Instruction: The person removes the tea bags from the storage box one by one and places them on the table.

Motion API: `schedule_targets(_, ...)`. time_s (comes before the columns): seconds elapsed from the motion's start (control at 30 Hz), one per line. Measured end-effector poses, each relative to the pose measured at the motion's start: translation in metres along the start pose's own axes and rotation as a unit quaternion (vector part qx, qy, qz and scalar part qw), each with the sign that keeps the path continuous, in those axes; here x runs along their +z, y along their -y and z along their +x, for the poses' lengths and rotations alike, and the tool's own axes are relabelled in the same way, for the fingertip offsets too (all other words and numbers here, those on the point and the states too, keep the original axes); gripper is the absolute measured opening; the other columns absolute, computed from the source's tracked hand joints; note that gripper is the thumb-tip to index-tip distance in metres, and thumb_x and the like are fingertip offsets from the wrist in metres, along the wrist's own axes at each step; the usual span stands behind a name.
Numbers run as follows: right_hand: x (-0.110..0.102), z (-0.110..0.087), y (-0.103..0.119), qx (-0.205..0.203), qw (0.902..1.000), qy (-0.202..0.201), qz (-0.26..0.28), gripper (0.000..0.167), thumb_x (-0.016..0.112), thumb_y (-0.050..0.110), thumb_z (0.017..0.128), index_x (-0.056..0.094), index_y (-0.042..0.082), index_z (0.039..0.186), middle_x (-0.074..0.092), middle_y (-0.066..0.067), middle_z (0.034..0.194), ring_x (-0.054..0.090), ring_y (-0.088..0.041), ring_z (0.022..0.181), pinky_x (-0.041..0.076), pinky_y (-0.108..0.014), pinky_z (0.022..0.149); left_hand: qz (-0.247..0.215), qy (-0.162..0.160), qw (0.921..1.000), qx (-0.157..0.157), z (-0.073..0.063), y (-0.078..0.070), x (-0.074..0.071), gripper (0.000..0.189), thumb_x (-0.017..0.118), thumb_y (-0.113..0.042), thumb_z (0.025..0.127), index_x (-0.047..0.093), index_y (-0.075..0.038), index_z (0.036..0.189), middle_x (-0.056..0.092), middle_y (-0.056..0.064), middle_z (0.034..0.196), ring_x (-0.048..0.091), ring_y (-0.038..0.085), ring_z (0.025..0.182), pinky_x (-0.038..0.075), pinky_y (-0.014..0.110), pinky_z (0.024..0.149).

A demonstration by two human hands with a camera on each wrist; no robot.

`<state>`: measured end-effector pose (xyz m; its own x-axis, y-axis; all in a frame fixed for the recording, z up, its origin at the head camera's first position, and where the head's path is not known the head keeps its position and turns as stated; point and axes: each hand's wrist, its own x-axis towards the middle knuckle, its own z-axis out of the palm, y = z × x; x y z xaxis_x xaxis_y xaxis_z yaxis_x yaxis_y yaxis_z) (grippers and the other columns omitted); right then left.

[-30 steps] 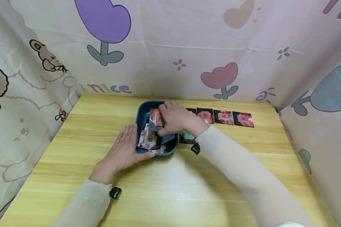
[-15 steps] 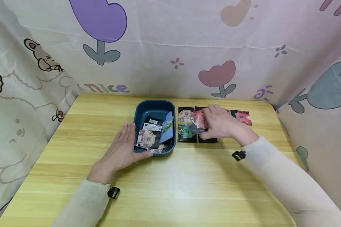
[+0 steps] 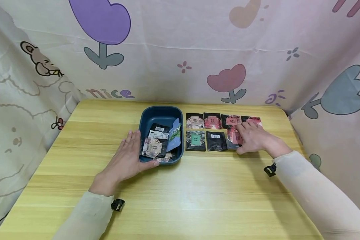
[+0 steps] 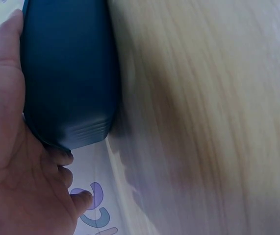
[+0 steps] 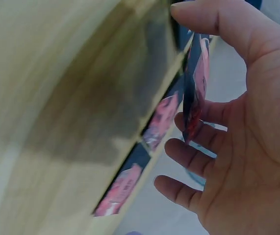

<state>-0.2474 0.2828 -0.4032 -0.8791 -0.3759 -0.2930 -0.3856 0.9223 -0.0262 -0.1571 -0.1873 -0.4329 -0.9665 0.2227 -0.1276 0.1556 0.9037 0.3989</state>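
My right hand (image 3: pixel 256 138) pinches a pink-and-black sachet (image 3: pixel 234 137) at the right end of the front row. In the right wrist view the sachet (image 5: pixel 197 83) stands nearly on edge between thumb and fingers. To its left lie a black sachet with a white label (image 3: pixel 216 141) and a green-labelled sachet (image 3: pixel 195 140). My left hand (image 3: pixel 123 163), fingers straight, rests against the left side of a dark blue plastic tray (image 3: pixel 161 113), thumb along its near edge. Several sachets (image 3: pixel 153 147) and a blue-and-green packet (image 3: pixel 174 136) lie inside the tray.
Behind the front row, several sachets (image 3: pixel 212 120) form a back row; the rightmost one (image 3: pixel 256 120) is partly hidden by the right hand. Wood-grain table (image 3: pixel 192 200) extends toward me. A printed curtain (image 3: pixel 168 66) hangs behind the table and at both sides.
My right hand has carried the pink-and-black sachet out of the tray and rightward to the front row's end. The left hand still rests against the tray. The head view has shifted slightly.
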Motion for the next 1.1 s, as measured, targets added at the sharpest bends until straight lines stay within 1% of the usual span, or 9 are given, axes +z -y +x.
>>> schedule_targets(0.1,0.005,0.001,-0.005,0.004,0.9999,0.014,0.003,0.113,0.086,0.051,0.074,0.036,-0.005,0.158,0.043,-0.035,0.156,0.028,-0.061,0.15,0.023,-0.078,0.119,-0.002,0.0,1.0,0.001,-0.001,0.0,0.0,0.146,0.059,-0.094,0.077,-0.005,0.001,0.167,0.002,0.025,0.176,-0.008,0.039,0.164,0.004,0.062,0.131)
schedule_targets(0.27,0.01,0.005,-0.009,0.007,0.9994,0.034,0.009,0.116,0.085,0.05,0.075,0.031,-0.004,0.162,0.033,-0.036,0.163,0.021,-0.062,0.152,0.019,-0.081,0.118,0.0,-0.001,1.0,0.004,-0.001,0.001,0.0,0.147,0.057,-0.096,0.076,-0.005,0.001,0.167,0.002,0.025,0.176,-0.007,0.04,0.164,0.005,0.062,0.131)
schedule_targets(0.37,0.012,0.007,-0.009,0.005,0.9992,0.039,0.01,0.113,0.084,0.049,0.075,0.033,-0.002,0.162,0.031,-0.035,0.165,0.019,-0.063,0.153,0.019,-0.082,0.118,0.002,-0.002,1.0,0.006,-0.001,0.001,0.0,0.146,0.056,-0.096,0.076,-0.005,0.001,0.167,0.002,0.025,0.176,-0.007,0.04,0.164,0.005,0.062,0.131)
schedule_targets(0.5,0.011,0.009,-0.008,-0.003,0.9993,0.035,0.009,0.108,0.085,0.049,0.075,0.039,0.002,0.16,0.036,-0.033,0.163,0.023,-0.064,0.151,0.022,-0.082,0.117,0.004,-0.003,1.0,0.007,-0.001,0.001,0.0,0.147,0.056,-0.096,0.076,-0.004,0.002,0.167,0.002,0.025,0.176,-0.007,0.04,0.164,0.005,0.062,0.132)
schedule_targets(0.57,0.011,0.009,-0.008,-0.003,0.9993,0.036,0.011,0.108,0.086,0.049,0.074,0.039,0.003,0.161,0.036,-0.033,0.163,0.023,-0.065,0.15,0.023,-0.082,0.116,0.005,-0.004,1.0,0.007,-0.001,0.001,0.0,0.147,0.056,-0.096,0.076,-0.004,0.001,0.167,0.003,0.025,0.176,-0.006,0.04,0.164,0.005,0.062,0.132)
schedule_targets(0.8,0.01,0.01,-0.008,0.012,0.9984,0.047,0.028,0.107,0.086,0.043,0.076,0.036,0.007,0.164,0.028,-0.031,0.168,0.013,-0.064,0.153,0.017,-0.084,0.116,0.004,-0.001,1.0,0.005,-0.002,0.001,0.0,0.147,0.054,-0.098,0.075,-0.005,0.001,0.167,0.002,0.025,0.176,-0.007,0.039,0.164,0.005,0.061,0.132)
schedule_targets(0.93,0.008,0.01,-0.007,0.008,0.999,0.041,0.018,0.106,0.086,0.043,0.076,0.039,0.006,0.163,0.032,-0.031,0.166,0.017,-0.065,0.152,0.019,-0.083,0.116,0.004,-0.001,1.0,0.003,-0.002,0.0,-0.001,0.146,0.056,-0.096,0.076,-0.005,0.001,0.167,0.002,0.024,0.176,-0.007,0.039,0.164,0.005,0.061,0.132)
schedule_targets(1.03,0.002,0.01,-0.002,0.0,0.9995,0.029,0.008,0.102,0.085,0.044,0.077,0.042,0.004,0.16,0.036,-0.031,0.164,0.026,-0.063,0.15,0.025,-0.081,0.116,0.005,0.001,1.0,0.003,-0.002,0.0,-0.001,0.146,0.057,-0.095,0.077,-0.005,0.001,0.167,0.002,0.024,0.176,-0.007,0.039,0.164,0.005,0.061,0.132)
schedule_targets(1.1,-0.005,0.011,0.006,-0.009,0.9999,0.011,0.006,0.096,0.083,0.044,0.08,0.046,0.002,0.158,0.04,-0.031,0.161,0.033,-0.06,0.149,0.029,-0.079,0.116,0.006,0.002,1.0,0.002,-0.002,0.0,-0.001,0.146,0.056,-0.095,0.077,-0.006,0.001,0.167,0.002,0.024,0.176,-0.008,0.039,0.164,0.004,0.061,0.132)
